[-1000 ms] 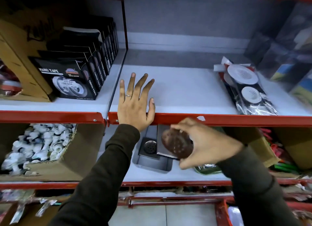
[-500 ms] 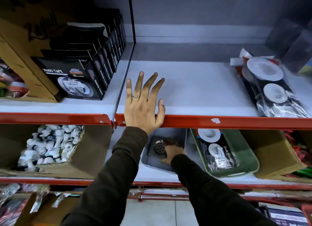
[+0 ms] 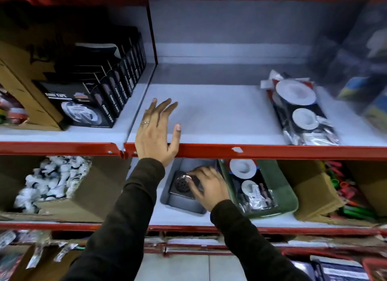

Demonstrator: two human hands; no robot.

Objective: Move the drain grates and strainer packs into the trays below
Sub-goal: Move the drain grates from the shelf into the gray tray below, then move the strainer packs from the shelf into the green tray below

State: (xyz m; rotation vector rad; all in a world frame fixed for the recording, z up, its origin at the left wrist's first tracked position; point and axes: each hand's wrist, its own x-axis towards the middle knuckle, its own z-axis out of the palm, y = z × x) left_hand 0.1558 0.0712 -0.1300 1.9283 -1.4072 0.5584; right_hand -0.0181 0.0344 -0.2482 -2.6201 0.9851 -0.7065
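Right hand (image 3: 206,185) grip sits loose on drain grate (image 3: 182,184) in grey tray (image 3: 184,207), placing step. Left hand (image 3: 156,134) flat, open on shelf (image 3: 209,117). Next: reach up, grab strainer pack (image 3: 301,111), drop into green tray (image 3: 291,199).

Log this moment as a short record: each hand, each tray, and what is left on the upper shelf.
left hand: open, flat on the upper shelf edge
right hand: in the grey tray, fingers on a drain grate
green tray: holds a strainer pack
left on upper shelf: one strainer pack, at the right
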